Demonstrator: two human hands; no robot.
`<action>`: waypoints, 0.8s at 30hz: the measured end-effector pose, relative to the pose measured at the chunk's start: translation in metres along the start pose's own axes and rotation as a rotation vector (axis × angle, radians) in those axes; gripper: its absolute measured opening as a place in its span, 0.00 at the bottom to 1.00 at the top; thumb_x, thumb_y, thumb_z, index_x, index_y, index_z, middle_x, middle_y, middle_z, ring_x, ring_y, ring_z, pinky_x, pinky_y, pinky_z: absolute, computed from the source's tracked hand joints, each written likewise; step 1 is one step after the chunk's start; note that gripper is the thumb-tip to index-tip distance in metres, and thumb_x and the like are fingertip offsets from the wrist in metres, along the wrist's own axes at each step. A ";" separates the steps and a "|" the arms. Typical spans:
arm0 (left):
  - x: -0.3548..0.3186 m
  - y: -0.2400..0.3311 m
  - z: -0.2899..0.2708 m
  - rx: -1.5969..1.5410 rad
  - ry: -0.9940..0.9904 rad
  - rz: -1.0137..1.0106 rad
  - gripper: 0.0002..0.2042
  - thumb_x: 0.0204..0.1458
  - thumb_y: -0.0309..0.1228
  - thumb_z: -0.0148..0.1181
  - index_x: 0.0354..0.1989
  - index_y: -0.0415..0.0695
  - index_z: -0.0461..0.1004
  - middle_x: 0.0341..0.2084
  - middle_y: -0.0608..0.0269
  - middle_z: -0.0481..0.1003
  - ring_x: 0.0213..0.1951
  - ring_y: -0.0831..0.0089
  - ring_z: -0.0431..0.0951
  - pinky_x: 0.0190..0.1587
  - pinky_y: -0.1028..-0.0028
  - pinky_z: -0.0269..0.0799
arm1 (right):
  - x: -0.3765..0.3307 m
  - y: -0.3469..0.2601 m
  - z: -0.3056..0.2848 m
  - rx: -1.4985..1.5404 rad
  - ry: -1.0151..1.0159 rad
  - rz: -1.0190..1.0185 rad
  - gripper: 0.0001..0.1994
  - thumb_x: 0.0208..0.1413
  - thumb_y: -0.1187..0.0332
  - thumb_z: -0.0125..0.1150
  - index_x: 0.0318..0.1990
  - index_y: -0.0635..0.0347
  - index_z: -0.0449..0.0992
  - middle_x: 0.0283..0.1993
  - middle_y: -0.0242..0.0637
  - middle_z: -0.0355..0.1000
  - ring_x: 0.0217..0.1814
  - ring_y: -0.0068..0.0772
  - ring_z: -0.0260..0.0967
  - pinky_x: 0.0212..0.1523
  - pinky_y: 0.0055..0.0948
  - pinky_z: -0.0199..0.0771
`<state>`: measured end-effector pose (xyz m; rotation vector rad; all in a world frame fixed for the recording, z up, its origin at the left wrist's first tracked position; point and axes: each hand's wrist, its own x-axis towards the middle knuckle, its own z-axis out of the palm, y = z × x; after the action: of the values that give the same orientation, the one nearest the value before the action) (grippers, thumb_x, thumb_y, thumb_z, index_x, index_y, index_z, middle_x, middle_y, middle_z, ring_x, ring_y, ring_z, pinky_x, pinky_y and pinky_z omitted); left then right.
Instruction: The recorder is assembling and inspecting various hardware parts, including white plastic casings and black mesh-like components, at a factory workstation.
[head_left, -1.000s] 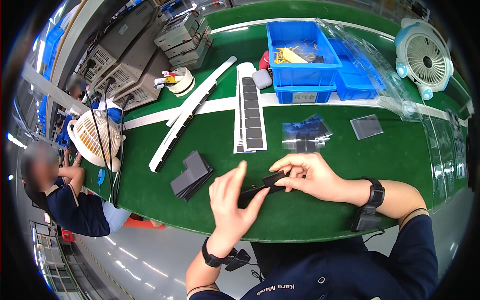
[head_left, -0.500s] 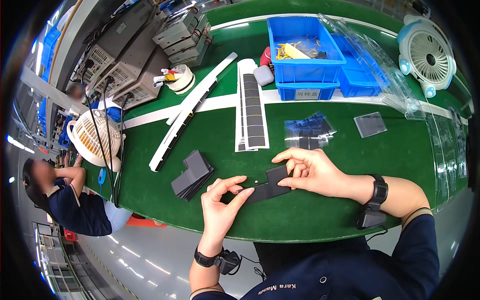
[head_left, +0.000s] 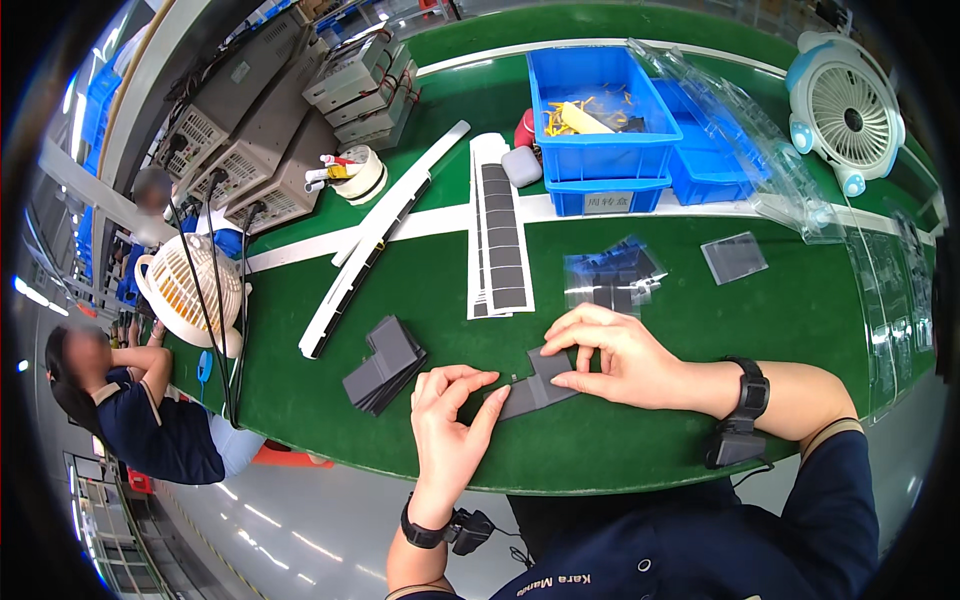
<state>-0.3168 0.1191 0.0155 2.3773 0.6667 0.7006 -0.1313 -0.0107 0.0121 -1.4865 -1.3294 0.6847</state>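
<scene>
A flat black L-shaped piece (head_left: pixel 540 389) is between my two hands at the near part of the green table. My right hand (head_left: pixel 625 362) grips its right part, thumb on the face and fingertips by the upper edge. My left hand (head_left: pixel 447 408) has thumb and forefinger pinched at the piece's narrow left end. A tiny pale bit of something stands by the inner notch, too small to name. Left of my left hand lies a stack of similar black L-shaped pieces (head_left: pixel 384 365). Clear film sheets with dark patches (head_left: pixel 612 277) lie just beyond my right hand.
White strips with black rectangles (head_left: pixel 503 240) lie mid-table, long white strips (head_left: pixel 372 262) to their left. Blue bins (head_left: pixel 608 160) stand behind. A dark square sheet (head_left: pixel 733 258), clear trays (head_left: pixel 780 170) and a fan (head_left: pixel 850 115) are right. Another person (head_left: pixel 150 420) sits left.
The black piece now lies flatter, its face showing lighter, and sits slightly nearer to me. Both hands have shifted a little toward me with it. The view has tipped slightly.
</scene>
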 end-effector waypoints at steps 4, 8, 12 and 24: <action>0.000 0.003 -0.002 -0.009 -0.014 0.010 0.10 0.37 0.25 0.68 0.31 0.41 0.78 0.29 0.61 0.73 0.35 0.67 0.70 0.39 0.71 0.65 | -0.002 0.001 0.001 -0.004 -0.027 -0.013 0.12 0.45 0.75 0.65 0.39 0.60 0.75 0.42 0.36 0.69 0.24 0.21 0.69 0.30 0.23 0.71; -0.001 0.002 0.002 -0.002 -0.018 0.040 0.09 0.38 0.28 0.68 0.30 0.43 0.78 0.29 0.65 0.72 0.34 0.67 0.69 0.39 0.71 0.63 | -0.005 0.004 0.001 -0.043 -0.044 -0.040 0.08 0.46 0.72 0.63 0.36 0.59 0.75 0.39 0.35 0.70 0.25 0.24 0.69 0.27 0.25 0.70; 0.000 -0.002 0.008 0.012 0.003 0.100 0.09 0.36 0.26 0.68 0.29 0.42 0.78 0.30 0.64 0.72 0.34 0.65 0.71 0.38 0.69 0.65 | -0.007 0.013 0.002 -0.116 -0.045 -0.070 0.06 0.48 0.68 0.62 0.34 0.55 0.75 0.38 0.32 0.70 0.26 0.25 0.70 0.27 0.27 0.70; -0.003 0.031 0.002 0.117 -0.003 0.208 0.06 0.45 0.25 0.64 0.32 0.40 0.77 0.31 0.56 0.72 0.34 0.62 0.73 0.40 0.68 0.69 | -0.006 0.015 0.003 0.059 0.055 -0.068 0.04 0.47 0.73 0.61 0.32 0.61 0.74 0.33 0.33 0.67 0.21 0.23 0.65 0.23 0.24 0.65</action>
<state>-0.3089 0.0945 0.0329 2.5811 0.4754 0.7633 -0.1290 -0.0140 -0.0038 -1.3975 -1.3012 0.6302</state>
